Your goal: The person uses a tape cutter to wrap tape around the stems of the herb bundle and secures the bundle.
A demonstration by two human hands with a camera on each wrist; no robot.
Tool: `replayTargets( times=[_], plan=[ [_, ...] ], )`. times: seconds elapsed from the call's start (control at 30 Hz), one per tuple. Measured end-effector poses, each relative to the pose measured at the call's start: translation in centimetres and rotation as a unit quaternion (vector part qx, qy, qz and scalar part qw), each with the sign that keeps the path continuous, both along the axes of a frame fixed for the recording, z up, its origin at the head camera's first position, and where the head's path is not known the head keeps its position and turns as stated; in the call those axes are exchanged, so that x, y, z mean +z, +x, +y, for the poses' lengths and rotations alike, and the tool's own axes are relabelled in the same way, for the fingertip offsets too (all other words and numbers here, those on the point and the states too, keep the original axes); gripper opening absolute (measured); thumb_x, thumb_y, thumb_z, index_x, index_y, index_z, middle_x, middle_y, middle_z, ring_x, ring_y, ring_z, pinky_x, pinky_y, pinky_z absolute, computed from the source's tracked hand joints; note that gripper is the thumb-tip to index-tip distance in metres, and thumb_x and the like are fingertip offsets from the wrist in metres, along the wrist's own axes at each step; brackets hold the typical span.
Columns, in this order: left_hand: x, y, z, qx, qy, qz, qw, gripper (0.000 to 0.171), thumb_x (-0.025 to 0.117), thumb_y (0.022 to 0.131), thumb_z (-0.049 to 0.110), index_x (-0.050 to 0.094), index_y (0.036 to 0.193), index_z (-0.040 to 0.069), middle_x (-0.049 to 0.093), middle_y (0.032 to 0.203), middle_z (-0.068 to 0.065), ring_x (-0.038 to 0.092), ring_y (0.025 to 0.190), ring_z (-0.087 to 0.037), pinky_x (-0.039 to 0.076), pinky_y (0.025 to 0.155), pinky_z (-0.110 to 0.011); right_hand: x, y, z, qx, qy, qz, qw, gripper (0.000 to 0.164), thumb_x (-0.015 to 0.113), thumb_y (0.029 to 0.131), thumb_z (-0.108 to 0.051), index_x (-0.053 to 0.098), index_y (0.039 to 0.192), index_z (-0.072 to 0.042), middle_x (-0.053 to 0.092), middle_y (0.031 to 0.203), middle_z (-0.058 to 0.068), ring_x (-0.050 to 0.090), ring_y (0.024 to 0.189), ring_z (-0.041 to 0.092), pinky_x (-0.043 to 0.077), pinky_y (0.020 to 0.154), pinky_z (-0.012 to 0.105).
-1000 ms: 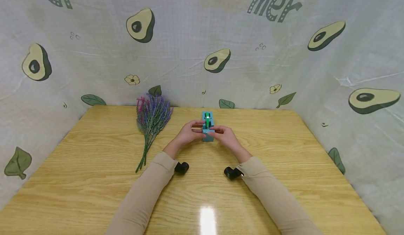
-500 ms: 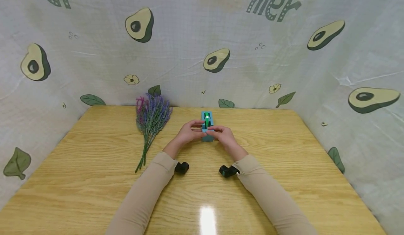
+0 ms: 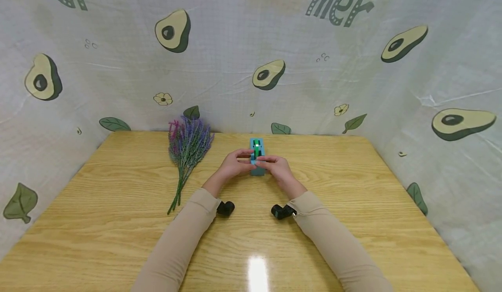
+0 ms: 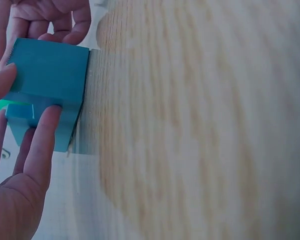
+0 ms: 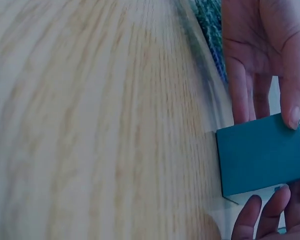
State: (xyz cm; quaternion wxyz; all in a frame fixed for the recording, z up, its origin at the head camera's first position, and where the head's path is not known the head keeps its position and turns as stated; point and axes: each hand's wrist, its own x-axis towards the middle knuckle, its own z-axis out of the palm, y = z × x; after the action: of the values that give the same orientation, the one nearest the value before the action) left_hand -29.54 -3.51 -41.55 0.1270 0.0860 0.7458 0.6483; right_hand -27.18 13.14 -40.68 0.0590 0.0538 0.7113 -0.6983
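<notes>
A blue tape dispenser (image 3: 257, 170) with a bright green roll (image 3: 256, 147) stands near the table's far edge, its serrated end toward me. My left hand (image 3: 232, 165) grips its left side; in the left wrist view, fingertips (image 4: 51, 112) press the dispenser's (image 4: 50, 67) side wall and the thumb (image 4: 5, 80) lies at its top edge. My right hand (image 3: 279, 169) holds the front end from the right, thumb and forefinger close together over the cutter. In the right wrist view its curled fingers (image 5: 272, 210) meet the side of the dispenser (image 5: 260, 155). Any tape between the right fingertips is hidden.
A bunch of purple and pink artificial lavender (image 3: 188, 148) lies on the wooden table (image 3: 333, 196), left of the left hand. An avocado-print cloth (image 3: 223, 65) hangs behind and along both sides. Black wrist cameras (image 3: 226, 208) jut inward from the sleeves.
My right hand has shifted slightly left, its thumb and forefinger drawing in over the dispenser's front end. The left hand and the dispenser stay almost where they were.
</notes>
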Motion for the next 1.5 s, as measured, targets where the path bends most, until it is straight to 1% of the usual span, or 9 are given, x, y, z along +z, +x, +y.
replayTargets(
  times=[0.27, 0.57, 0.7, 0.87, 1.03, 1.13, 1.23, 1.37, 1.5],
  plan=[
    [0.1, -0.1, -0.2, -0.018, 0.009, -0.006, 0.9998, 0.058, 0.075, 0.079, 0.008, 0.052, 0.132, 0.010, 0.046, 0.132, -0.014, 0.050, 0.115, -0.031, 0.051, 0.085, -0.037, 0.3, -0.1, -0.3, -0.018, 0.008, 0.012, 1.000, 0.018, 0.072, 0.082, -0.008, 0.071, 0.096, 0.003, 0.066, 0.093, 0.002, 0.055, 0.093, 0.017, 0.045, 0.088, 0.037],
    [0.1, 0.1, 0.0, -0.010, 0.010, -0.004, 0.9999, 0.054, 0.075, 0.079, 0.006, 0.055, 0.129, 0.011, 0.051, 0.125, -0.012, 0.054, 0.111, -0.027, 0.053, 0.081, -0.034, 0.8, -0.2, -0.4, -0.036, 0.001, 0.014, 0.999, 0.026, 0.074, 0.081, -0.010, 0.070, 0.104, 0.001, 0.069, 0.098, 0.004, 0.054, 0.107, 0.020, 0.042, 0.094, 0.035],
    [0.2, 0.2, 0.0, -0.004, 0.023, -0.011, 0.9997, 0.052, 0.074, 0.079, 0.003, 0.056, 0.127, 0.011, 0.053, 0.121, -0.011, 0.056, 0.107, -0.026, 0.053, 0.080, -0.035, 1.2, -0.1, -0.3, -0.030, 0.018, 0.003, 0.999, 0.027, 0.073, 0.082, -0.013, 0.070, 0.105, 0.000, 0.067, 0.102, 0.003, 0.053, 0.104, 0.019, 0.041, 0.094, 0.039],
    [0.3, 0.2, 0.0, -0.001, 0.033, -0.019, 0.9993, 0.051, 0.073, 0.079, 0.002, 0.056, 0.126, 0.011, 0.053, 0.121, -0.012, 0.056, 0.107, -0.026, 0.053, 0.080, -0.033, 1.8, 0.2, -0.4, -0.037, 0.022, -0.010, 0.999, 0.030, 0.072, 0.083, -0.019, 0.069, 0.105, 0.001, 0.066, 0.093, -0.001, 0.049, 0.092, 0.019, 0.038, 0.091, 0.044],
    [0.3, 0.3, 0.1, -0.003, 0.032, -0.017, 0.9994, 0.053, 0.074, 0.078, 0.001, 0.056, 0.127, 0.009, 0.052, 0.124, -0.015, 0.056, 0.108, -0.028, 0.053, 0.080, -0.034, 1.8, 0.2, -0.5, -0.053, 0.023, -0.029, 0.998, 0.025, 0.072, 0.083, -0.018, 0.070, 0.100, 0.000, 0.068, 0.079, -0.003, 0.050, 0.096, 0.019, 0.038, 0.092, 0.042],
    [0.4, 0.4, 0.2, -0.001, 0.030, -0.015, 0.9994, 0.053, 0.074, 0.078, 0.001, 0.056, 0.128, 0.009, 0.051, 0.126, -0.015, 0.056, 0.107, -0.029, 0.053, 0.081, -0.034, 2.1, 0.5, -0.5, -0.056, 0.024, -0.040, 0.997, 0.024, 0.072, 0.082, -0.017, 0.070, 0.099, 0.000, 0.068, 0.080, -0.002, 0.049, 0.098, 0.020, 0.038, 0.092, 0.042],
    [0.4, 0.4, 0.2, 0.001, 0.025, -0.014, 0.9996, 0.053, 0.074, 0.079, 0.001, 0.056, 0.127, 0.009, 0.052, 0.125, -0.015, 0.056, 0.107, -0.028, 0.053, 0.080, -0.034, 2.1, 0.7, -0.6, -0.058, 0.019, -0.048, 0.997, 0.025, 0.072, 0.082, -0.017, 0.070, 0.100, 0.000, 0.067, 0.082, -0.002, 0.047, 0.091, 0.021, 0.039, 0.083, 0.038],
    [0.5, 0.5, 0.2, 0.004, 0.021, -0.015, 0.9997, 0.051, 0.073, 0.079, 0.001, 0.056, 0.127, 0.009, 0.053, 0.123, -0.014, 0.056, 0.106, -0.027, 0.053, 0.080, -0.033, 2.0, 1.3, -0.7, -0.064, 0.006, -0.063, 0.996, 0.025, 0.073, 0.082, -0.018, 0.070, 0.101, -0.001, 0.066, 0.082, -0.003, 0.043, 0.068, 0.018, 0.035, 0.066, 0.031],
    [0.5, 0.5, 0.2, 0.010, 0.017, -0.014, 0.9997, 0.051, 0.073, 0.079, 0.001, 0.056, 0.127, 0.009, 0.051, 0.121, -0.015, 0.056, 0.106, -0.027, 0.053, 0.080, -0.033, 1.9, 1.9, -0.9, -0.066, -0.023, -0.076, 0.995, 0.024, 0.072, 0.083, -0.016, 0.070, 0.102, -0.001, 0.065, 0.082, -0.002, 0.036, 0.057, 0.014, 0.030, 0.060, 0.028]
  ],
)
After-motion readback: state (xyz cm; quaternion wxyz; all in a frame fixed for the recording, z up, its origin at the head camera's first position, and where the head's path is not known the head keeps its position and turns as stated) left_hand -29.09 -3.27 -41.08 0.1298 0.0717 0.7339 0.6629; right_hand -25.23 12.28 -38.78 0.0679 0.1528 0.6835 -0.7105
